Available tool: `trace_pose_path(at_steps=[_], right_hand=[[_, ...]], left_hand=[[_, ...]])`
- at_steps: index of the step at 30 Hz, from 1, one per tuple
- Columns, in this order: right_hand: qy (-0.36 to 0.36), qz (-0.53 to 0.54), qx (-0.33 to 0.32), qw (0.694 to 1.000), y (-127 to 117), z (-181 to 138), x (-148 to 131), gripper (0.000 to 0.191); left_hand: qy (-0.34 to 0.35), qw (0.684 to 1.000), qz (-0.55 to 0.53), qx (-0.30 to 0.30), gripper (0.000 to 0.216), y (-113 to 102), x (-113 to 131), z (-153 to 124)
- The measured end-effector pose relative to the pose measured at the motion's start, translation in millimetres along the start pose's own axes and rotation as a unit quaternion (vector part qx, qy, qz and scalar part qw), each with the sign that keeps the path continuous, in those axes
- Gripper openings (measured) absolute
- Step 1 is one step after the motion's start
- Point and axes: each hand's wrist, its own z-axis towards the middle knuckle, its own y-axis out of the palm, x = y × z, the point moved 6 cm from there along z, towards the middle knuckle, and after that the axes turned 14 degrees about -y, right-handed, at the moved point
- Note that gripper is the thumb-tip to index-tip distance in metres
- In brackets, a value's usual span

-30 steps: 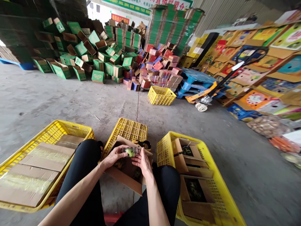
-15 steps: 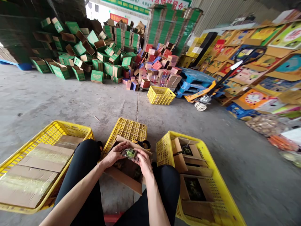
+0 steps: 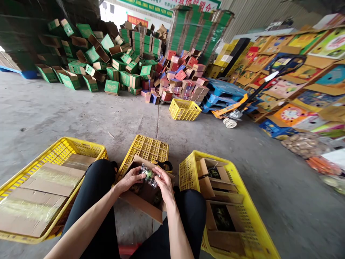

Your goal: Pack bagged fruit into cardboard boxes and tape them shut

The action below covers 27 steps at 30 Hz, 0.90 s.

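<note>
Between my two hands is a small clear plastic bag [image 3: 149, 175] with something green and dark inside; its exact kind is too small to make out. My left hand [image 3: 131, 178] pinches the bag's left side, and my right hand [image 3: 163, 181] grips its right side. Just below them an open cardboard box [image 3: 144, 205] sits tilted between my knees, with dark items partly visible inside. The box leans on an upturned yellow crate [image 3: 147, 148]. A black tape dispenser [image 3: 164, 165] with a yellow part lies on that crate, behind my right hand.
On my left, a yellow crate [image 3: 60, 147] holds taped cardboard boxes [image 3: 44, 192]. A yellow crate [image 3: 242, 180] on my right holds open boxes with dark green contents. Farther off are another yellow crate [image 3: 184, 109], a pallet jack [image 3: 237, 108], blue pallets and heaped green boxes [image 3: 111, 86].
The plastic bag has been turned and raised slightly, so more of its crinkled film shows. My fingers have shifted their hold on its sides.
</note>
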Motion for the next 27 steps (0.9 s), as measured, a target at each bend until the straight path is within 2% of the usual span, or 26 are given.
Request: trace_pose_path(at_steps=[4, 10, 15, 18, 21, 27], right_hand=[[0.008, 0.005, 0.022, 1.000, -4.0, 0.3, 3.8, 0.056], [-0.009, -0.018, 0.087, 0.996, -14.3, 0.8, 3.8, 0.041], [0.003, -0.002, 0.129, 0.992, -18.2, -0.9, 6.8, 0.043], [0.020, 0.016, 0.140, 0.990, -19.2, -1.7, 10.4, 0.048], [0.015, 0.013, 0.114, 0.993, -17.4, -0.7, 8.1, 0.054], [-0.036, -0.121, -0.042, 0.991, -1.3, 0.7, -4.5, 0.060]], left_hand=[[0.032, 0.999, -0.010, -0.010, 0.056, 0.4, 2.8, 1.3], [0.070, 0.997, -0.006, -0.005, 0.063, -0.7, 5.0, 3.9], [0.066, 0.998, 0.000, 0.007, 0.060, 0.7, 7.7, 1.4], [0.039, 0.999, 0.000, -0.001, 0.058, 4.8, 8.7, -1.2], [0.024, 1.000, 0.008, -0.014, 0.055, 8.4, 10.5, -3.3], [0.036, 0.999, 0.030, -0.003, 0.052, 8.6, 10.8, -3.9]])
